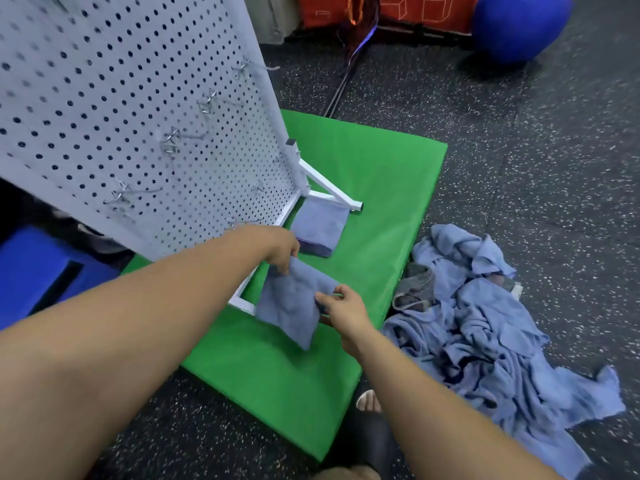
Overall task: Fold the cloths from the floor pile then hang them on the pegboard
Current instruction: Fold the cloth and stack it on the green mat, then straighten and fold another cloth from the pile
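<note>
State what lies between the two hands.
A blue cloth, pinched by the left hand and the right hand; the head view shows it.

One view here, worn on the head — it faces forward and steeply down along both forearms. It's close: the left hand (281,247) and right hand (343,310), gripping a cloth (289,308), sit near centre. The wide lens takes in the pegboard (104,98) upper left, the cloth pile (485,327) at right — and dark floor (519,133) up to the top edge.
</note>
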